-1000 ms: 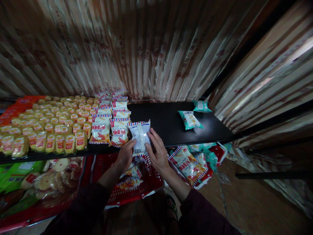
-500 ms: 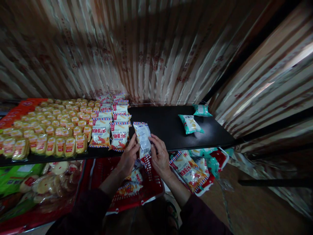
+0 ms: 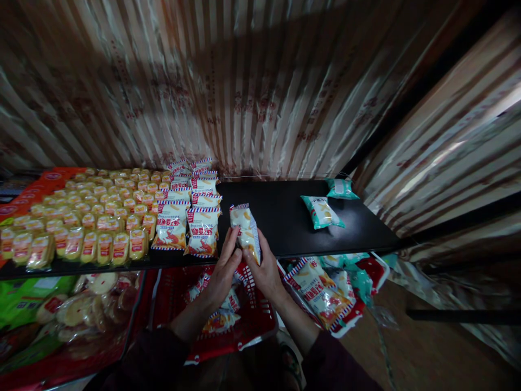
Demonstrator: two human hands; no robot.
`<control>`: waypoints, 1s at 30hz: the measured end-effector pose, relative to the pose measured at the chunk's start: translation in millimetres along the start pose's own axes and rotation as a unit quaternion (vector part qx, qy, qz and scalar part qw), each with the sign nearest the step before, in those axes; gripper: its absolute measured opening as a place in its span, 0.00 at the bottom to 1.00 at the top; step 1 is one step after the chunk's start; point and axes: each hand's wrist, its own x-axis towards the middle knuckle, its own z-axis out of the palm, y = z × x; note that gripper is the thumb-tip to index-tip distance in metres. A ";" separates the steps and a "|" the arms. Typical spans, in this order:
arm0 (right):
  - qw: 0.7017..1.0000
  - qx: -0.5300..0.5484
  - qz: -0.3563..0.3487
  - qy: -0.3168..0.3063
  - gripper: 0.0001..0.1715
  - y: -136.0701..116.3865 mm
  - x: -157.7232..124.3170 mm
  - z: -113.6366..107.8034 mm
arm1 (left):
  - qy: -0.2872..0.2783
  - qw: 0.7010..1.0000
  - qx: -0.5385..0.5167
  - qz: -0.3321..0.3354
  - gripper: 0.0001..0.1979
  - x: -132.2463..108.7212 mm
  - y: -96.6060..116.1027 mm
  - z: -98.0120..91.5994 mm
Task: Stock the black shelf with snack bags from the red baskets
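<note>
Between my two hands, over the front edge of the black shelf (image 3: 277, 217), is a small snack bag (image 3: 246, 231) with a blue-striped end, tilted and seen partly from its side. My left hand (image 3: 223, 266) is closed on its left side, thumb and fingers against the wrapper. On the right side and lower end, my right hand (image 3: 262, 266) grips the same bag. Just left of it, matching snack bags (image 3: 202, 231) with a red crayfish picture stand in two columns running back to the wall.
Rows of small yellow packaged cakes (image 3: 103, 247) fill the shelf's left. Two teal snack bags (image 3: 321, 212) lie at right. Below stand a red basket (image 3: 254, 334) with snack bags, another holding more bags (image 3: 321, 288), and bagged round biscuits (image 3: 87, 312). Striped sheeting (image 3: 252, 92) hangs behind.
My hands have turned the snack bag: its printed back faced me before, and now its side and part of its picture front show. The view has shifted slightly.
</note>
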 end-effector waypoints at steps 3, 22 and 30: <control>0.997 0.065 0.042 0.021 0.36 3.5 1.5 -0.6 | -0.034 0.999 0.001 0.037 0.29 1.7 0.6 -2.4; 0.928 0.309 0.184 0.095 0.34 15.0 36.1 7.0 | 0.057 0.990 0.125 0.042 0.28 22.5 -14.0 15.5; 0.940 0.288 0.137 0.118 0.35 30.9 88.8 15.7 | 0.115 0.975 0.191 0.023 0.27 77.0 7.6 23.2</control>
